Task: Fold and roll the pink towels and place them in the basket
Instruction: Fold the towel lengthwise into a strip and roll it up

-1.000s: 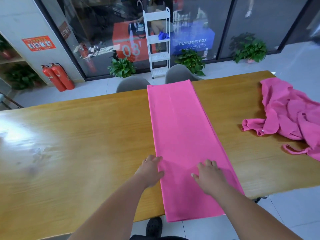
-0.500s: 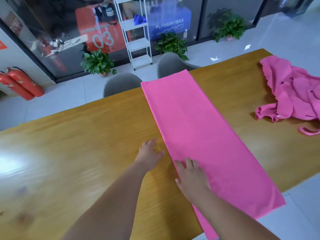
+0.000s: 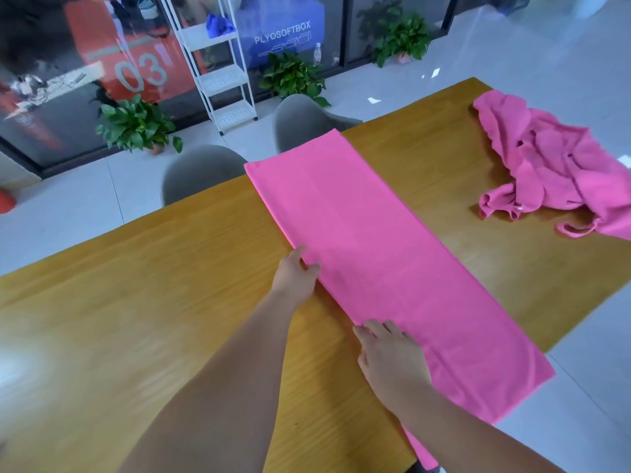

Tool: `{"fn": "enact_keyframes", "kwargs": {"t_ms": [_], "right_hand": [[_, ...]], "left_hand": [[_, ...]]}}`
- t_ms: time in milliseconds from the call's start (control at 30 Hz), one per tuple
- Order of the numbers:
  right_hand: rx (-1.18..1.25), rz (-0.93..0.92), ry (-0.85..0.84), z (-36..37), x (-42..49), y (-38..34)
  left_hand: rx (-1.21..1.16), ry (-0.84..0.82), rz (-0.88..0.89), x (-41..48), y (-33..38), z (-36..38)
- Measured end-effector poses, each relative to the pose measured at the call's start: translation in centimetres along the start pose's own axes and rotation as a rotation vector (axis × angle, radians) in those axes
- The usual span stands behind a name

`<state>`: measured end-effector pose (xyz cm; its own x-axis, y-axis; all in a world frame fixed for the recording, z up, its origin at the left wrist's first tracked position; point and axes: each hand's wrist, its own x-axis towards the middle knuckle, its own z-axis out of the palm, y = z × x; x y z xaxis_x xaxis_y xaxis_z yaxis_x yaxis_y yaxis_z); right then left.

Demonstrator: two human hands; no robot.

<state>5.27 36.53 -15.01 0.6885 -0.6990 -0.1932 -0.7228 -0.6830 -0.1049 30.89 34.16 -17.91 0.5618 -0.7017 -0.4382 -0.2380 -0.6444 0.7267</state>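
A pink towel (image 3: 382,254), folded into a long strip, lies across the wooden table (image 3: 136,302) from the far edge to the near edge, where its end hangs over. My left hand (image 3: 296,276) pinches the strip's left edge near the middle, thumb on top of the cloth. My right hand (image 3: 391,356) lies closer to me on the same left edge, fingertips on the cloth. A crumpled heap of pink towels (image 3: 553,172) sits at the table's right end. No basket is in view.
Two grey chairs (image 3: 201,172) (image 3: 307,117) stand at the table's far side. Behind them are a white shelf rack (image 3: 218,63), potted plants (image 3: 136,124) and a glass wall. Bare wood stretches to the left of the towel.
My view has swung left, so the strip now runs diagonally. My left hand moved up the left edge and took hold of it. My right hand shifted from the strip's surface to that edge.
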Motion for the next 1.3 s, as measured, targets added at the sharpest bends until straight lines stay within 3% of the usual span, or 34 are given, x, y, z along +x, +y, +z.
{"fn": "enact_keyframes", "kwargs": {"t_ms": [267,633,1300], "right_hand": [[0.096,-0.014,-0.049,-1.8,-0.1,-0.1],[0.143,-0.078,-0.204,-3.4,-2.3,-1.1],[0.520,-0.006,-0.031,-8.5,-0.6,12.9]], "left_hand": [[-0.253,-0.082,-0.100,1.5,0.3,-1.3],[-0.343,-0.040,-0.112,-1.8,-0.3,-2.6],[-0.645,-0.009,-0.063,-2.8,13.8,2.4]]}}
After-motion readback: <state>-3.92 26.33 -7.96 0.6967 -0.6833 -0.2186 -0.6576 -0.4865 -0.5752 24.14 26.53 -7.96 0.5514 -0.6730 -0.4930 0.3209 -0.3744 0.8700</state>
